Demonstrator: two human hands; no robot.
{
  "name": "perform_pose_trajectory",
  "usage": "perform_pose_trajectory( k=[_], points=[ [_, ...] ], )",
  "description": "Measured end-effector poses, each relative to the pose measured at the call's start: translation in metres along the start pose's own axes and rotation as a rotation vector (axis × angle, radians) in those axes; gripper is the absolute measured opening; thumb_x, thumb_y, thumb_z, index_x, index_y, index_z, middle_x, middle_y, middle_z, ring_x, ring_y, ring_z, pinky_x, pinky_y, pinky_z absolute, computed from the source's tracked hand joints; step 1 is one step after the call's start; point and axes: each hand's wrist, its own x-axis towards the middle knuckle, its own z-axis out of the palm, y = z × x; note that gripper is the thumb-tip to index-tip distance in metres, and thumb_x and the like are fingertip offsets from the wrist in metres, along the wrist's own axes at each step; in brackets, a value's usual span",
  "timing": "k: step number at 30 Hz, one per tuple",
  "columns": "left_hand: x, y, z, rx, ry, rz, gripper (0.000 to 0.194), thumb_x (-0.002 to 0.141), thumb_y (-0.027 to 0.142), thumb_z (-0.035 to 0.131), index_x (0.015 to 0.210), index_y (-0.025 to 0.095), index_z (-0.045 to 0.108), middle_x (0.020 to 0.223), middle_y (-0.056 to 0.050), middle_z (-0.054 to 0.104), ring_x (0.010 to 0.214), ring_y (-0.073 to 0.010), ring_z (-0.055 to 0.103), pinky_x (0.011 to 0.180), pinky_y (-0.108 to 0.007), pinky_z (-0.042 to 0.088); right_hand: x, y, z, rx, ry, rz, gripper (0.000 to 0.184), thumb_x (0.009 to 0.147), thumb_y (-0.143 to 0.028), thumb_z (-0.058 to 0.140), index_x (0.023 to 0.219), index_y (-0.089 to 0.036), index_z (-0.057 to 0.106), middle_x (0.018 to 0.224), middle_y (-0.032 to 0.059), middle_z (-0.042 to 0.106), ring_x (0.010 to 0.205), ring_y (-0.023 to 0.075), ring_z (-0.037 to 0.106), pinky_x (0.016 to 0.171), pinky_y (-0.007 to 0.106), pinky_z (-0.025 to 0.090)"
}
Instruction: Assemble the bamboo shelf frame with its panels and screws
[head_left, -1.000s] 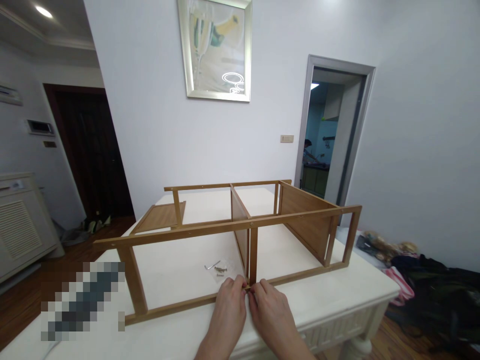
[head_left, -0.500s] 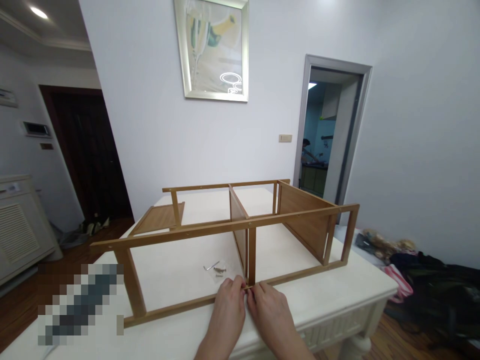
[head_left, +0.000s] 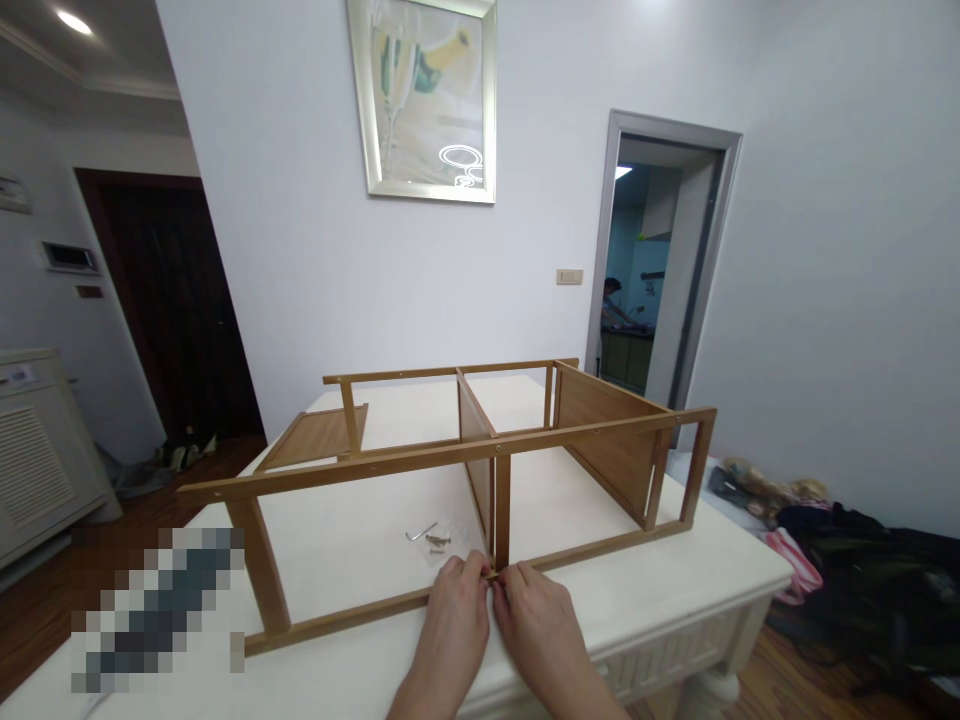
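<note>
A wooden shelf frame [head_left: 390,462] lies on its side, with a middle shelf panel [head_left: 475,420] and an end panel [head_left: 604,430] between its sides. At the lower front rail, by the foot of the middle upright [head_left: 502,510], my left hand [head_left: 459,600] is closed in a pinch. Opposite it my right hand [head_left: 536,605] is also closed, fingertips almost meeting the left ones. A small brass-coloured piece shows between the fingertips, mostly hidden, its kind unclear. Just beyond my left hand lie several screws [head_left: 437,541] on a clear plastic bag and a hex key [head_left: 421,532].
The frame rests on a white table [head_left: 637,590]. A loose wooden panel [head_left: 319,436] lies at its back left. A blurred-out dark object [head_left: 161,610] is at the left front. Bags and clothes [head_left: 847,560] are heaped at right. Someone is in the room beyond the doorway [head_left: 630,280].
Both hands stay at the same joint, with only slight finger movement; a little more of the small brass-coloured piece shows. The view has shifted slightly. The frame and screws have not moved.
</note>
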Motion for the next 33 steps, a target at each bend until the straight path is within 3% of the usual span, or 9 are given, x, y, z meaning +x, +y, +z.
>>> perform_pose_trajectory(
  k=[33],
  points=[
    [0.0006,-0.0026,0.0007,-0.003,-0.014,0.005,0.028,0.090,0.008,0.034,0.089,0.018,0.060,0.088,-0.008,0.062,0.089,-0.0216,0.059,0.083,-0.033,0.043,0.0002,-0.0011,-0.0028,0.009,0.029,-0.007,0.015,0.085,-0.010,0.055,0.075,-0.020,0.055,0.069,-0.0002,0.061,0.060,0.0142,0.057,0.057,0.028,0.028]
  ],
)
